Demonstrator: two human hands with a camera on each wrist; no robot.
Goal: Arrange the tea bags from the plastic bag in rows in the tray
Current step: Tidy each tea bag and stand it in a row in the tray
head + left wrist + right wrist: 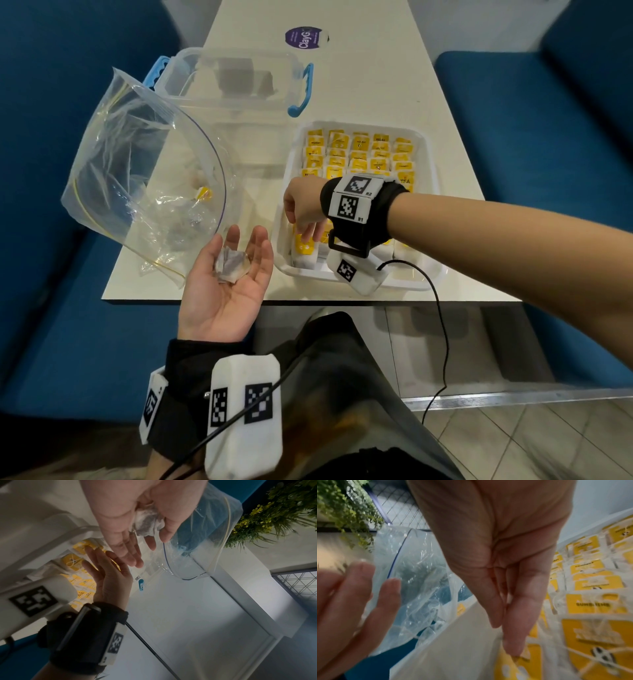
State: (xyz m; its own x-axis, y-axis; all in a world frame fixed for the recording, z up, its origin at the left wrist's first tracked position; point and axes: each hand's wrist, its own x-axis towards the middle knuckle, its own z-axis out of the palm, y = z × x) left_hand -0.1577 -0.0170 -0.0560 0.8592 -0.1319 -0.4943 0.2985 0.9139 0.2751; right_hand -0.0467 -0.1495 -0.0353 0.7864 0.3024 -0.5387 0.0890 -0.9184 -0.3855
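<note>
My left hand [245, 251] lies palm up at the table's near edge, fingers straight, with a crumpled tea bag [231, 267] resting in the palm [147, 523]. The white tray [432, 161] holds several rows of yellow-tagged tea bags [359, 152]. My right hand [303, 228] reaches down into the tray's near left corner. Its straight fingertips [511, 645] touch a yellow-tagged tea bag [532, 661] there. The clear plastic bag [144, 178] stands open to the left, with one yellow-tagged tea bag [203, 193] inside.
A clear lidded box with blue handles [239, 82] stands behind the bag and the tray. A purple round sticker [305, 38] is at the table's far end. Blue seats [534, 120] flank the table. A black cable [442, 325] hangs off the near edge.
</note>
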